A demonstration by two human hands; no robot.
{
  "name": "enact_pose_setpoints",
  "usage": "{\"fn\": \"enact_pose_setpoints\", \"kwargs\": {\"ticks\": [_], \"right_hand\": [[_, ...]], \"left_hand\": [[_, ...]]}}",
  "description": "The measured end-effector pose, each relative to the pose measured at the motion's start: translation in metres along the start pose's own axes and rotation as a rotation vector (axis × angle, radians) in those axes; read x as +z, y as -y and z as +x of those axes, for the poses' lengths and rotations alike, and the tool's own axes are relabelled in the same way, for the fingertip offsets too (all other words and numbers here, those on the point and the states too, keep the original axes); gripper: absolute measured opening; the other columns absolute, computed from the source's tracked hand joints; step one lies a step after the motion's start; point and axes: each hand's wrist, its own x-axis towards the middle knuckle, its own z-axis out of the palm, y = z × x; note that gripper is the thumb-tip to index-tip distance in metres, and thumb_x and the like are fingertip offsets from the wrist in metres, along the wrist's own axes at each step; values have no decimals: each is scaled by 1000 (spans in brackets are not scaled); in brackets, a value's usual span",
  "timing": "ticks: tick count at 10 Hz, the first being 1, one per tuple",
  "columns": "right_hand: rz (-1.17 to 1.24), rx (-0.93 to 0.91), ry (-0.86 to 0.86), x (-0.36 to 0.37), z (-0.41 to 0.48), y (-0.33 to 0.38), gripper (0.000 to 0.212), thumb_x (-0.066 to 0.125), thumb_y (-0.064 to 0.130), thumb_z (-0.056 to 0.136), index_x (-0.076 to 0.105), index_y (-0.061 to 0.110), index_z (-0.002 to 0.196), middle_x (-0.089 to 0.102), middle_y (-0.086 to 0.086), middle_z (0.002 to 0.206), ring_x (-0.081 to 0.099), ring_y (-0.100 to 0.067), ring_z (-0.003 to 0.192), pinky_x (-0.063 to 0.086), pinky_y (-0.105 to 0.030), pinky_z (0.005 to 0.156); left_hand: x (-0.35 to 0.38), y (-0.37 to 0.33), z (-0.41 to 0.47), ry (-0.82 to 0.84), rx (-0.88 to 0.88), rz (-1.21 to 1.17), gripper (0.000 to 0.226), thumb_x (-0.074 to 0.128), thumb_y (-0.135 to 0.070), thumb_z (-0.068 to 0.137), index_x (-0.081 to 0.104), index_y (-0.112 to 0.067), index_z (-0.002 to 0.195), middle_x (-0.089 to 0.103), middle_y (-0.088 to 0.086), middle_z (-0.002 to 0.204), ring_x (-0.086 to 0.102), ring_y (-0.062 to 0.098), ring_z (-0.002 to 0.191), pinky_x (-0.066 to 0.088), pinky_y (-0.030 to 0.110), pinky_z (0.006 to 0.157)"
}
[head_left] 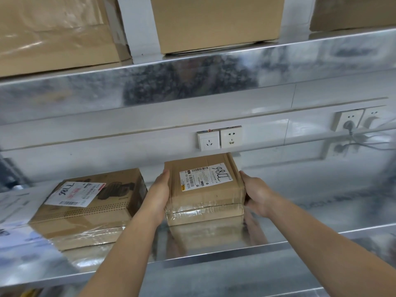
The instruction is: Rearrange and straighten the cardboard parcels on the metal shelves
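A small taped cardboard parcel (203, 196) with a white shipping label stands on the shiny metal shelf (300, 221), just below the wall sockets. My left hand (159, 194) lies flat against its left side, fingers straight. My right hand (256, 194) holds its right side, with the fingers wrapped round the near right corner. A wider printed parcel (90, 209) with a white label lies to the left, turned at a slight angle, close to my left forearm.
The upper metal shelf (192, 82) carries large cardboard boxes: one on the left (55, 33), one in the middle (216, 22), one at the right edge (353, 11). Wall sockets (219, 139) sit behind the parcel; more sockets with a plugged cable (351, 122) are at the right.
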Motion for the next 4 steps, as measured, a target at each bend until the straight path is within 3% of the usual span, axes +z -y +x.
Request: {"fn": "enact_pose_setpoints", "kwargs": {"ticks": [1, 2, 3, 4], "right_hand": [[7, 2, 14, -1, 3, -1, 47, 37, 39, 111, 72, 7, 115, 80, -9, 99, 76, -23, 88, 58, -34, 73], [12, 3, 53, -3, 3, -1, 48, 37, 39, 112, 72, 7, 118, 80, -9, 102, 76, -23, 90, 58, -33, 72], [21, 16, 61, -1, 1, -2, 48, 37, 39, 111, 72, 7, 118, 79, -9, 102, 76, -20, 83, 58, -27, 62], [0, -25, -37, -4, -7, -3, 43, 38, 38, 110, 70, 9, 110, 75, -10, 99, 70, -20, 78, 56, -26, 65]], "left_hand": [[1, -1, -2, -1, 37, -6, 42, 35, -50, 108, 67, -26, 117, 76, -2, 101, 71, 20, 99, 56, 34, 83], [-1, 1, 4, 15, 31, 18, 40, 35, -50, 108, 68, -27, 115, 76, -1, 105, 71, 21, 103, 54, 40, 97], [-5, 1, 5, -23, 39, 44, 49, 38, -59, 102, 63, -29, 132, 71, -2, 124, 67, 21, 114, 49, 45, 106], [-8, 4, 13, -50, 70, 128, 61, 37, -66, 95, 54, -28, 140, 60, -9, 137, 56, 19, 127, 38, 40, 113]]}}
